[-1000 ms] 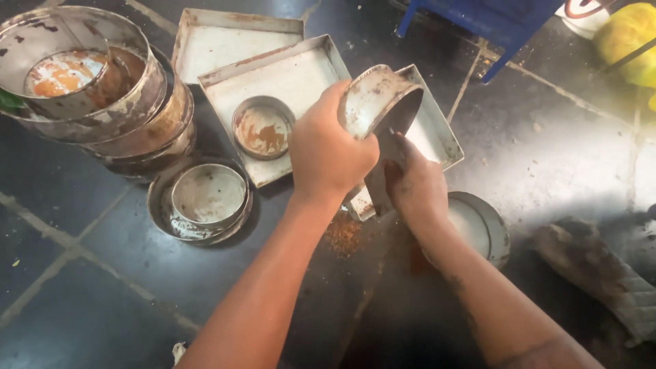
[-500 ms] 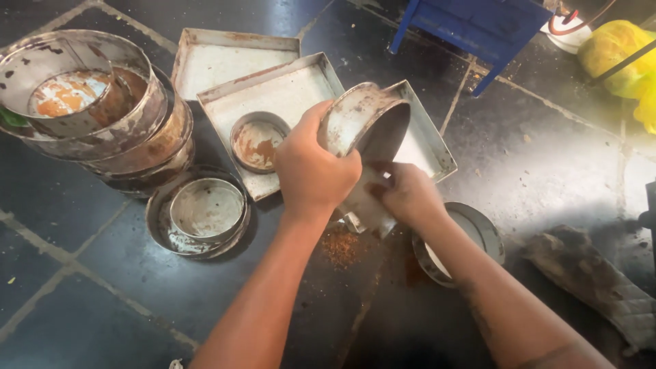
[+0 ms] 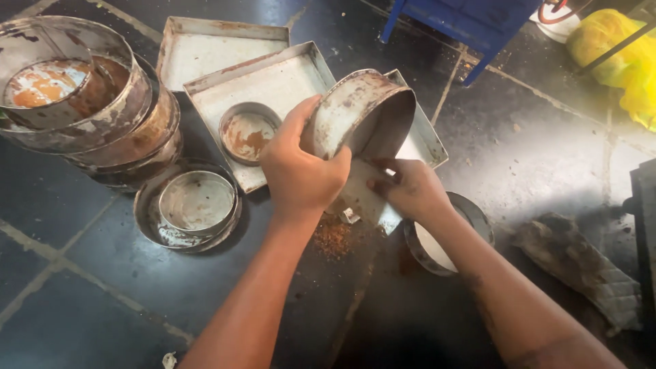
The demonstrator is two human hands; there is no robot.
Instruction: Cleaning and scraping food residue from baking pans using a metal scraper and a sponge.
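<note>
A person crouched over a dark tiled floor (image 3: 102, 287) holds a round, scuffed grey metal cake tin (image 3: 362, 113) tipped on its side, its open mouth turned to the right and slightly downward. The left hand (image 3: 301, 171) is the nearer and the one carrying it: the thumb lies over the tin's curved wall on the near side, the fingers (image 3: 301, 116) wrap the far side, clenched firmly around the rim. The tin sits directly above and to the right of that hand, its round axis running roughly level, from left to right.

The right hand (image 3: 410, 191) sits just below the tin's open mouth, fingers curled in toward the inside edge; whether they grip a scraper or only touch the metal cannot be told. Under both hands a small heap of rust-brown crumbs (image 3: 333, 236) lies on the floor.

Behind the tin rests a square grey metal baking tray (image 3: 273, 82) with a small round stained tin (image 3: 247, 133) in it. To the left stands a stack of large round crusted tins (image 3: 89, 116), with a shallow round tin nested in a wider one (image 3: 195, 201) in front. Another round tin (image 3: 437, 246) lies beneath the right forearm.
</note>
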